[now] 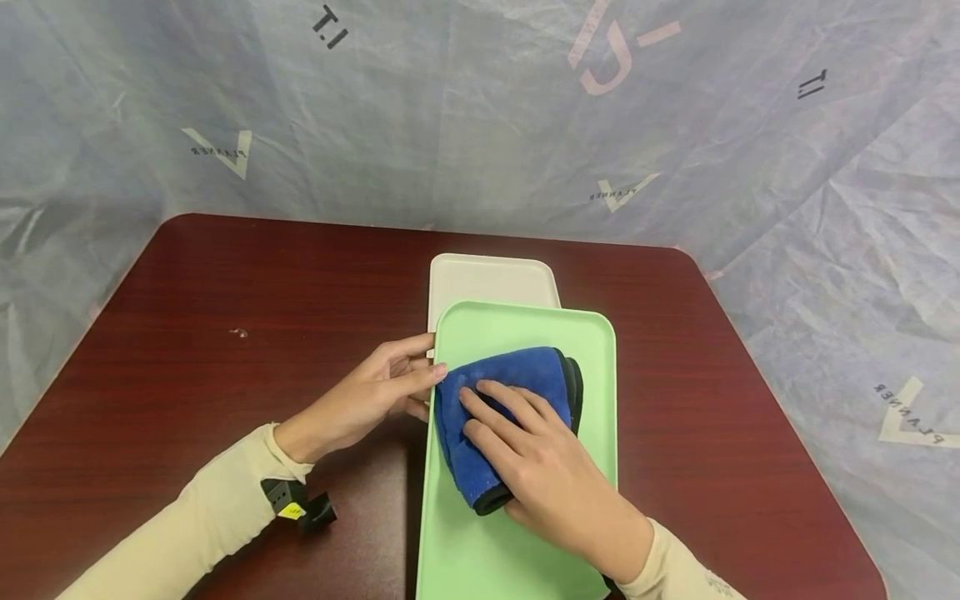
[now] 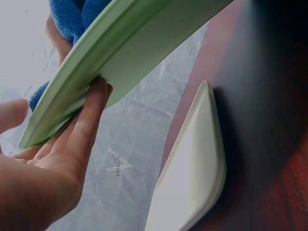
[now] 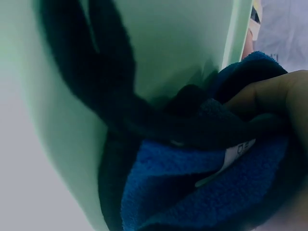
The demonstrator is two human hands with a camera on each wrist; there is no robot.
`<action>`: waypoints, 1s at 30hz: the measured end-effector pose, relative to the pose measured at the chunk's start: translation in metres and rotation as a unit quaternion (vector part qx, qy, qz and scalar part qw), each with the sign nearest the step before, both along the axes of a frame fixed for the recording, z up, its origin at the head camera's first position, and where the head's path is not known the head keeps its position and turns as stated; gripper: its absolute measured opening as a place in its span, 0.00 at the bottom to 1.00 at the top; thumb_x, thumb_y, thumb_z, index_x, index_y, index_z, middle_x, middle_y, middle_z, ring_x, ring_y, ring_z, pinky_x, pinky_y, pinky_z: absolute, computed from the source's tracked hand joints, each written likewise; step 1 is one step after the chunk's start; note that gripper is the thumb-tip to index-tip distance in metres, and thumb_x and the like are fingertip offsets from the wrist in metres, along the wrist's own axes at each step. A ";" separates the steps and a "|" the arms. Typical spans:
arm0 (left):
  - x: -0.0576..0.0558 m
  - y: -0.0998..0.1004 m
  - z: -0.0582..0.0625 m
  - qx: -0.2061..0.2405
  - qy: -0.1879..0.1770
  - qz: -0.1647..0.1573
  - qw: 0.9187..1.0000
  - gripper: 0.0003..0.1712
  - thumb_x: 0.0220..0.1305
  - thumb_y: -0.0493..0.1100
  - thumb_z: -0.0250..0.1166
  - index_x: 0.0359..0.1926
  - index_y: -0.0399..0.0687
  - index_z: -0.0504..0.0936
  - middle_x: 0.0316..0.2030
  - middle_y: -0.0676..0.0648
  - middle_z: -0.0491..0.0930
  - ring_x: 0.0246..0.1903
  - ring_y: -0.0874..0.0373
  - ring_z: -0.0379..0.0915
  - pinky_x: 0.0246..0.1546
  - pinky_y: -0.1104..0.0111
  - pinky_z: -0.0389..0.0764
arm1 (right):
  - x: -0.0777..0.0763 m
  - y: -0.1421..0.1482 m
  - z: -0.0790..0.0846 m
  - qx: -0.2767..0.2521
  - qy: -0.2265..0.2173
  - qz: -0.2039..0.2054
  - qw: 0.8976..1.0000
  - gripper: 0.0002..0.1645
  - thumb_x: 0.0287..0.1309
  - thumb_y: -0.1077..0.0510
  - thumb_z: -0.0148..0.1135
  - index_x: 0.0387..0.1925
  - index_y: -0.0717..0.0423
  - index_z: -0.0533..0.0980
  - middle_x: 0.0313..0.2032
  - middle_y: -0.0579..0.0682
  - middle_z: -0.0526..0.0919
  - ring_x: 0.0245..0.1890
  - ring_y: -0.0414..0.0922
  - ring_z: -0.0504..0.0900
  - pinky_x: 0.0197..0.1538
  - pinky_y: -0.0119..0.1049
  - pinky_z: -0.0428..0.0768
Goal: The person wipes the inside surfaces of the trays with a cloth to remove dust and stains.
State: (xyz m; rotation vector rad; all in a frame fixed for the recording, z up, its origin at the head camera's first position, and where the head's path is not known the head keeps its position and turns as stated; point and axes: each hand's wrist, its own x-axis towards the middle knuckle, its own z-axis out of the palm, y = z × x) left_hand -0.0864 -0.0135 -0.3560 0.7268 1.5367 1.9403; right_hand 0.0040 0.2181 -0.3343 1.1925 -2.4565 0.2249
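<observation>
A light green rectangular tray is held up off the table, its underside showing in the left wrist view. My left hand grips its left rim, thumb at the top edge and fingers beneath. On the tray's inner face lies a folded blue cloth with black edging. My right hand holds this cloth against the tray, fingers spread over it. In the right wrist view the thumb lies on the bunched cloth, where a small white label shows.
Behind the green tray, a white tray lies on the dark red wooden table, partly covered from view. Grey printed sheeting hangs around the table's far side and right side. A black wrist device is strapped over the left sleeve.
</observation>
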 end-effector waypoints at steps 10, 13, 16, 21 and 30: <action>0.000 0.000 -0.003 0.002 0.000 -0.006 1.000 0.26 0.78 0.41 0.52 0.72 0.40 0.63 0.53 0.38 0.82 0.45 0.47 0.84 0.41 0.53 0.85 | 0.002 0.005 -0.001 -0.007 -0.005 -0.021 1.000 0.32 0.36 0.66 0.75 0.50 0.58 0.77 0.66 0.53 0.74 0.68 0.51 0.68 0.67 0.51 0.68; -0.001 0.000 -0.002 -0.001 0.001 -0.007 1.000 0.26 0.78 0.41 0.52 0.73 0.41 0.63 0.53 0.38 0.82 0.45 0.47 0.84 0.41 0.53 0.85 | 0.002 0.010 -0.002 -0.016 -0.008 -0.032 0.999 0.31 0.37 0.66 0.75 0.49 0.58 0.77 0.65 0.54 0.75 0.68 0.52 0.68 0.67 0.51 0.68; -0.001 0.000 -0.002 -0.002 -0.001 -0.006 1.000 0.26 0.78 0.41 0.52 0.72 0.41 0.63 0.51 0.38 0.82 0.43 0.47 0.85 0.41 0.53 0.85 | 0.002 0.019 -0.002 -0.019 -0.014 -0.051 0.998 0.30 0.38 0.70 0.71 0.49 0.59 0.77 0.65 0.54 0.75 0.68 0.53 0.68 0.66 0.51 0.69; -0.002 0.000 -0.003 -0.003 -0.003 -0.002 1.000 0.26 0.77 0.39 0.52 0.72 0.39 0.63 0.47 0.39 0.85 0.40 0.49 0.85 0.40 0.56 0.85 | 0.005 0.037 -0.003 -0.027 -0.033 -0.097 0.994 0.33 0.36 0.76 0.56 0.50 0.58 0.78 0.65 0.53 0.75 0.68 0.52 0.68 0.64 0.53 0.70; -0.003 -0.001 -0.004 0.002 0.010 -0.014 1.000 0.26 0.77 0.39 0.52 0.72 0.39 0.63 0.49 0.39 0.84 0.41 0.48 0.85 0.41 0.55 0.85 | 0.012 0.070 -0.004 -0.035 -0.048 -0.172 0.983 0.37 0.30 0.76 0.58 0.51 0.57 0.79 0.63 0.52 0.77 0.66 0.52 0.70 0.60 0.55 0.72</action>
